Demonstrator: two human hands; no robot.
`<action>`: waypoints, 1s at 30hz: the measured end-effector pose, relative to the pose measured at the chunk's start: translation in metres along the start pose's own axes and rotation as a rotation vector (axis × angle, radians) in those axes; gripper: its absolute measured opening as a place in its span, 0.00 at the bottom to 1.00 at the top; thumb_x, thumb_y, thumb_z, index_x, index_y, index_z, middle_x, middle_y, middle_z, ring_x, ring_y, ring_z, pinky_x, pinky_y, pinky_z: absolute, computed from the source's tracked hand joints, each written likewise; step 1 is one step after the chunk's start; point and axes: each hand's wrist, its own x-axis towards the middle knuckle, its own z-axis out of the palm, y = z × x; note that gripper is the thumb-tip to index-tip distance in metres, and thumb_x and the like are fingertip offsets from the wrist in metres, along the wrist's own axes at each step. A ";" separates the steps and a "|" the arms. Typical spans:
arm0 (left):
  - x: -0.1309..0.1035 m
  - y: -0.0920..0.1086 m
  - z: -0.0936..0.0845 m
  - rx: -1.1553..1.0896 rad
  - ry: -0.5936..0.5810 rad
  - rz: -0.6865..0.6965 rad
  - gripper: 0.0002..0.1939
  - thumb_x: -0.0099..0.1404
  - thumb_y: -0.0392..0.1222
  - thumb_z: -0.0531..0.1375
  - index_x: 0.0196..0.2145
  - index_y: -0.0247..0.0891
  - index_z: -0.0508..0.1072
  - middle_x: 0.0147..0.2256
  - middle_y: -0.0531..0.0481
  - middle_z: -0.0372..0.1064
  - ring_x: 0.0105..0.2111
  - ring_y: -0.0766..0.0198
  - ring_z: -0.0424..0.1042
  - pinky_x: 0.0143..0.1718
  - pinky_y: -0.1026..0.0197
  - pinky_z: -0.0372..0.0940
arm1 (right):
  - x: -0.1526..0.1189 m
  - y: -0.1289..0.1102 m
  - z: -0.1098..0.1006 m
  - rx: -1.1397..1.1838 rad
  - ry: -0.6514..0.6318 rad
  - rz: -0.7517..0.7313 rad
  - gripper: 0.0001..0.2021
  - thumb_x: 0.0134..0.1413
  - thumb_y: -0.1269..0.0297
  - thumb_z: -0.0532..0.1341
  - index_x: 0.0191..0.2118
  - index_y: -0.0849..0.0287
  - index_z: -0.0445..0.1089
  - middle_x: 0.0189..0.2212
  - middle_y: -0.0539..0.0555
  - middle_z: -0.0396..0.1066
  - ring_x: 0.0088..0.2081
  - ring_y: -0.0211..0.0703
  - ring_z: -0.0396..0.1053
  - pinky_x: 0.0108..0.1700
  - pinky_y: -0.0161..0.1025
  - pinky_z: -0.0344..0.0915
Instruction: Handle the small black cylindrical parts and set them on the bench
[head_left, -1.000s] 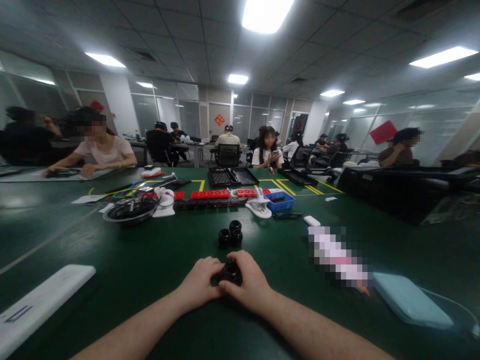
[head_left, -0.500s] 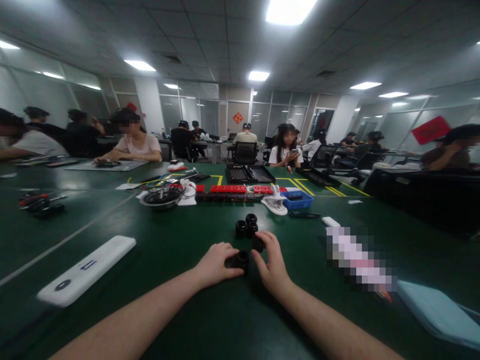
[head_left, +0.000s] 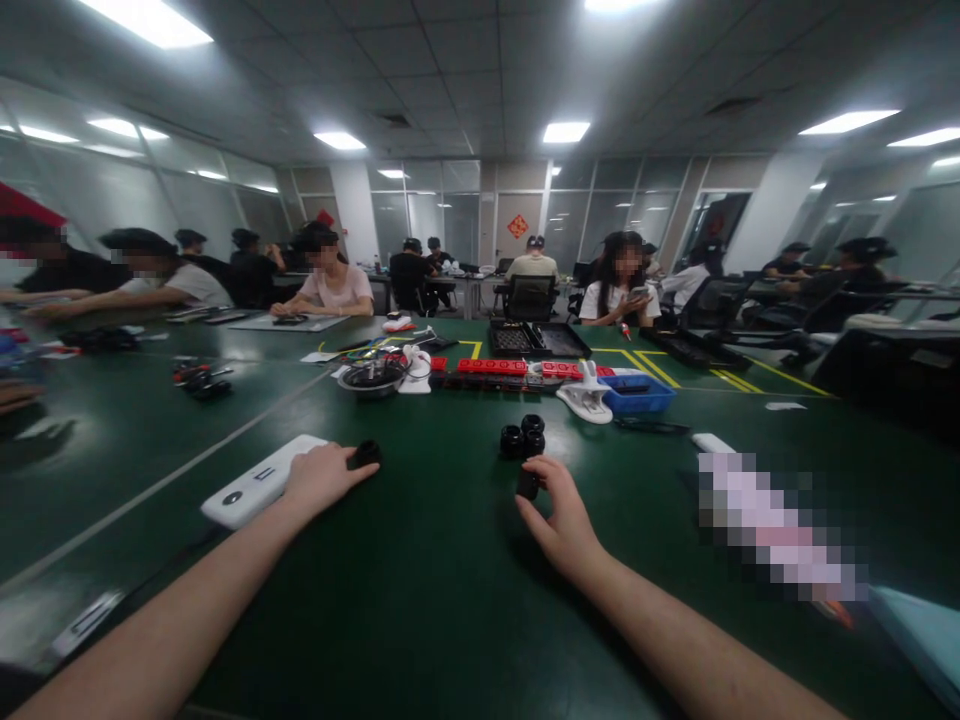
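Note:
My left hand [head_left: 319, 480] is out at the left, partly in front of a white bar-shaped device [head_left: 255, 485]. Its thumb and fingers close around a short black cylindrical part [head_left: 367, 453], at table level. Near the middle, my right hand [head_left: 559, 510] grips another black cylindrical part [head_left: 528, 485] between thumb and fingertips. Just beyond the right hand, three similar black round parts [head_left: 523, 438] stand close together on the green table [head_left: 435, 570]. What lies under each palm is hidden.
Across the table are a red strip of sockets [head_left: 491, 374], a blue basket [head_left: 639, 393], a white clip stand [head_left: 586, 395], a round dish with cables [head_left: 373, 376] and black trays [head_left: 540, 340]. A pale blue case [head_left: 922, 625] lies at right. Co-workers sit around.
My left hand has moved left and away with its black part, from beside my right hand to the white device. My right hand still holds its part. The view has turned left.

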 end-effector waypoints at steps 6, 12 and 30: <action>-0.004 -0.004 -0.015 0.204 -0.090 -0.101 0.13 0.66 0.44 0.54 0.45 0.34 0.65 0.44 0.47 0.63 0.40 0.58 0.67 0.40 0.52 0.64 | 0.001 -0.005 -0.004 -0.030 -0.032 0.001 0.17 0.50 0.72 0.55 0.47 0.55 0.60 0.47 0.57 0.58 0.49 0.49 0.60 0.51 0.48 0.60; -0.007 -0.003 -0.027 0.231 -0.068 -0.070 0.28 0.56 0.57 0.59 0.47 0.35 0.66 0.44 0.41 0.64 0.46 0.43 0.61 0.42 0.46 0.59 | 0.001 -0.006 -0.003 -0.044 -0.049 0.002 0.17 0.51 0.72 0.55 0.48 0.56 0.60 0.47 0.58 0.58 0.50 0.49 0.60 0.51 0.48 0.60; -0.054 0.138 0.017 -1.303 -1.136 0.587 0.31 0.37 0.51 0.72 0.38 0.35 0.71 0.35 0.51 0.68 0.39 0.58 0.66 0.43 0.58 0.58 | -0.011 -0.048 -0.013 -0.166 -0.121 -0.538 0.26 0.55 0.46 0.50 0.52 0.60 0.55 0.40 0.61 0.66 0.39 0.51 0.66 0.39 0.45 0.65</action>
